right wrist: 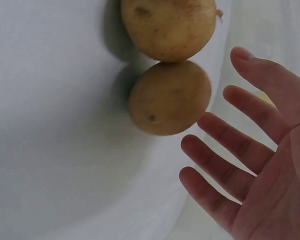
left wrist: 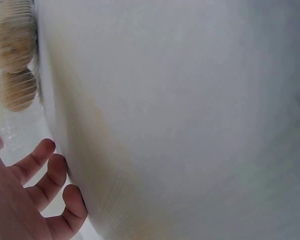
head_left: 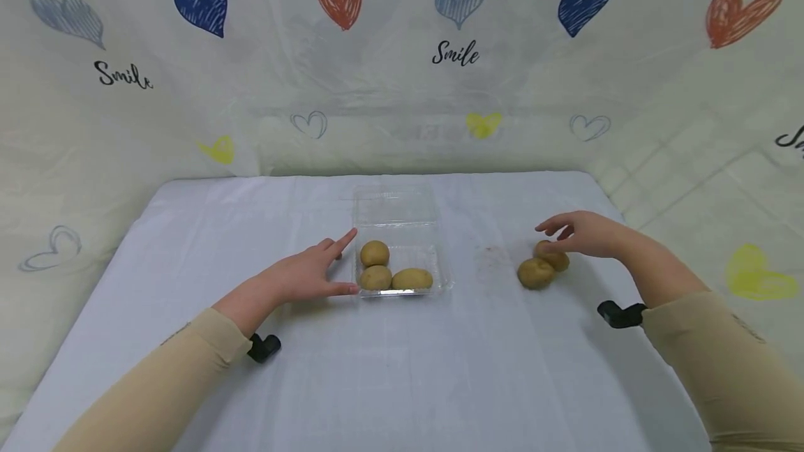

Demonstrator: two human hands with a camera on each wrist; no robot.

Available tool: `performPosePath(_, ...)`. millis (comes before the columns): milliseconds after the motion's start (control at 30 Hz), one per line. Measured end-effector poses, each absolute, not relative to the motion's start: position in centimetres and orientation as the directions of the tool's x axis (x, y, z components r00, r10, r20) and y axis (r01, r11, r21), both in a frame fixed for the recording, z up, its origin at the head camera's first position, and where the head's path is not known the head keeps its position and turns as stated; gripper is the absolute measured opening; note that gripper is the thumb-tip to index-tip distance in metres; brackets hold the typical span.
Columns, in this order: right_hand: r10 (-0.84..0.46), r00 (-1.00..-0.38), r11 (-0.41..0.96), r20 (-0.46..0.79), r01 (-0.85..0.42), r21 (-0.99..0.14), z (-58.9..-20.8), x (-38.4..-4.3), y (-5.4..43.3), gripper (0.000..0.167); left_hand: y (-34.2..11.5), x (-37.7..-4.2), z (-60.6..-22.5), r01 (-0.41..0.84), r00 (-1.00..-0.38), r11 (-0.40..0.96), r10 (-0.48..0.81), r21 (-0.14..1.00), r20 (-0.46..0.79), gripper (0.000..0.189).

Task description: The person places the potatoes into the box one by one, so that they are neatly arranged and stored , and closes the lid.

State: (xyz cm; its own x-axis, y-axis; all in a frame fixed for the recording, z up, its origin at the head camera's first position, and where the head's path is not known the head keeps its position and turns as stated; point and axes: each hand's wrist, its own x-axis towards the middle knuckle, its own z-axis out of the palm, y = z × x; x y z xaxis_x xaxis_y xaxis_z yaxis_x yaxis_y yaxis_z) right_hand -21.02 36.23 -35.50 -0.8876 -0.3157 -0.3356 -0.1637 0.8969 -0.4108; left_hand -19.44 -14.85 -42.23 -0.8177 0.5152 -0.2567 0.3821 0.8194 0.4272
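Note:
My left hand (head_left: 308,275) has its fingers spread along the left side of a clear plastic clamshell box (head_left: 411,236), thumb and index fingertip right at its edge. Three potatoes (head_left: 412,279) lie in the box's near tray, two at the left and one at the front right; its lid stands folded back. In the left wrist view potatoes (left wrist: 13,46) show through the ribbed plastic wall. My right hand (head_left: 587,234) hovers over two loose potatoes (head_left: 536,274) on the table. The right wrist view shows its fingers extended beside the nearer potato (right wrist: 170,98), holding nothing.
A white cloth (head_left: 402,375) covers the table, and its far edge meets a pale backdrop (head_left: 389,89) printed with hearts. Faint brownish smudges (head_left: 493,253) mark the cloth between the box and the loose potatoes.

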Motion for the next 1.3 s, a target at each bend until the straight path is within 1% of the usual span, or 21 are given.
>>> performPosePath(67,-0.303,-0.884,0.901,-0.357,-0.144,-0.409,-35.8,-21.0,36.8,0.059,-14.9,-19.5,-42.2,0.386,-0.816,0.818,0.518,0.426,-0.255,0.113)
performPosePath(167,-0.300,-0.874,0.901,-0.382,-0.128,-0.414,-36.4,-20.9,37.4,0.060,-14.9,-19.5,-42.2,0.390,-0.816,0.820,0.519,0.419,-0.255,0.113)
performPosePath(567,-0.330,-0.852,0.867,-0.407,-0.103,-0.488,-37.9,-20.7,38.6,0.064,-14.8,-19.5,-42.3,0.381,-0.820,0.822,0.512,0.423,-0.256,0.113)
performPosePath(900,-0.332,-0.808,0.825,-0.486,0.001,-0.565,-37.8,-20.9,38.5,0.061,-14.8,-19.6,-42.3,0.382,-0.816,0.820,0.515,0.426,-0.261,0.113)
performPosePath(1033,-0.321,-0.818,0.819,-0.477,0.013,-0.573,-37.8,-20.8,38.4,0.060,-14.8,-19.6,-42.3,0.381,-0.815,0.822,0.515,0.424,-0.265,0.113)
performPosePath(1300,-0.331,-0.858,0.814,-0.394,-0.048,-0.579,-37.7,-20.6,39.0,0.050,-14.8,-19.7,-42.5,0.385,-0.818,0.820,0.515,0.423,-0.255,0.114)
